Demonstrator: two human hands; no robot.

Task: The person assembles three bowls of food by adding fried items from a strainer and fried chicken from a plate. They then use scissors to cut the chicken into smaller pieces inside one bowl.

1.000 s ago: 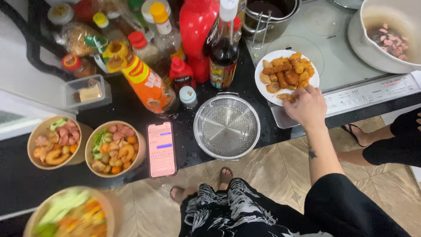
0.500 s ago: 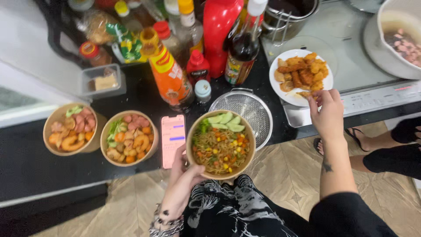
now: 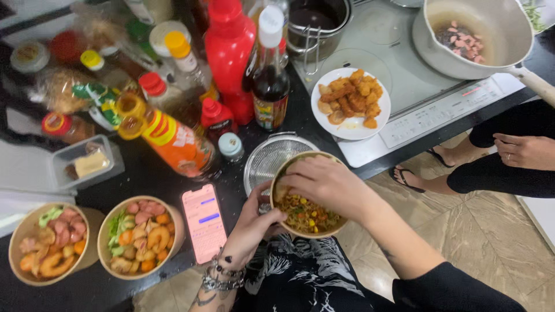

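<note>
Over our lap, our left hand grips the noodle bowl by its rim; our right hand rests fingers curled inside. We should keep it level. Beyond sits the strainer.

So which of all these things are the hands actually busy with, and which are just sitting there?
In use:
- left hand holding the paper bowl of noodles
- right hand reaching into that bowl

Lying about:
- two filled bowls
- pink phone
- metal strainer
- plate of fried pieces
- sauce bottles
- pan
</note>
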